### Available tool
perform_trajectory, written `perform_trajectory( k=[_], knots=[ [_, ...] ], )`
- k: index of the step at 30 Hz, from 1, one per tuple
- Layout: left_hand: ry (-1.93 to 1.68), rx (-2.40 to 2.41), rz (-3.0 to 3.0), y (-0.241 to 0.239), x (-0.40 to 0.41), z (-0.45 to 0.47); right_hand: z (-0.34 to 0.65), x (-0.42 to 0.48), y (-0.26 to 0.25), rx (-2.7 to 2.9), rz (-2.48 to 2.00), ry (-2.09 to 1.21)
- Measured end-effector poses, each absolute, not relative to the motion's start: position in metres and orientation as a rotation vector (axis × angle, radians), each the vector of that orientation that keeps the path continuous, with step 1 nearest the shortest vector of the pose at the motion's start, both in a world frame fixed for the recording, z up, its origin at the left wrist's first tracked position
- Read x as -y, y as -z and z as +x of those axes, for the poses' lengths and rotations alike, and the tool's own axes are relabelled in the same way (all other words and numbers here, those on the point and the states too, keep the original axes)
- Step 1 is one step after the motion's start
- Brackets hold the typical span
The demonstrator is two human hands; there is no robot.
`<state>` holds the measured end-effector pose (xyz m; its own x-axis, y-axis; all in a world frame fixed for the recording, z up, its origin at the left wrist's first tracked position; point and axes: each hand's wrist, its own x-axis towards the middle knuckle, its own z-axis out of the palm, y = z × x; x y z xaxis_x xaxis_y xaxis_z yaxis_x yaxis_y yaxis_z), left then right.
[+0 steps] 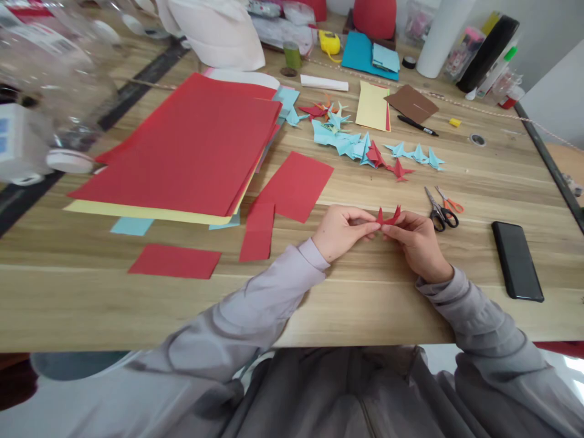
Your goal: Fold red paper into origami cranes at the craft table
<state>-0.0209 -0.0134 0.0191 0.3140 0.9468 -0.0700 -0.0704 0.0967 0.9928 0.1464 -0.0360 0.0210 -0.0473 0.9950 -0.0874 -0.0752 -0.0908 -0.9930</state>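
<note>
Pale wood grain runs across the table (pixel 365 310) in the head view, and a dark strip crosses its left part, where clear plastic bottles (pixel 55 67) crowd the corner. Right of them lies a broad stack of red sheets (pixel 191 140) with a yellow layer showing at its lower edge. Three loose pieces are spread nearby: a red rectangle (pixel 174 261) in front of the stack, a narrow red strip (pixel 257 234) near the left forearm, and a larger red sheet (pixel 296 185) that the strip appears to meet at one corner.

Beyond the hands, light blue folded figures (pixel 349 145) lie bunched with some red ones, and a row of three blue figures (pixel 420 154) sits to their right. Farther back are a pale yellow sheet (pixel 371 106), a brown sheet (pixel 413 103), a black marker (pixel 417 125) and a yellow tape measure (pixel 329 42). Black-handled scissors (pixel 441 216) lie just beside the right hand, orange-handled scissors (pixel 451 202) just beyond them, and a phone (pixel 517 260) farther right.

Over the table's front half, the left hand (pixel 340 232) and the right hand (pixel 417 243) nearly meet. Between them is a small folded red paper (pixel 391 219), two points upward. Each hand pinches it low, thumb and fingers closed together on it.
</note>
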Motion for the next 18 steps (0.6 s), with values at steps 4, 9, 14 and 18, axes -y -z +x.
perform_trajectory(
  k=[4,9,14,18],
  knots=[
    [-0.982,-0.953,1.237,-0.0205,0.013,-0.0217,0.1464,0.036,-0.0207,1.214,-1.151,-1.358],
    [-0.971,-0.943,1.247,-0.0232,0.0135,-0.0226,0.1472,0.0352,-0.0248,1.317,-1.14,-1.322],
    [-0.96,-0.935,1.293,-0.0268,0.0153,-0.0235,0.1487,0.0353,-0.0279,1.315,-1.167,-1.287],
    [-1.021,-0.989,1.334,-0.0277,0.0166,-0.0219,0.1492,0.0361,-0.0295,1.326,-1.186,-1.274]
  ],
)
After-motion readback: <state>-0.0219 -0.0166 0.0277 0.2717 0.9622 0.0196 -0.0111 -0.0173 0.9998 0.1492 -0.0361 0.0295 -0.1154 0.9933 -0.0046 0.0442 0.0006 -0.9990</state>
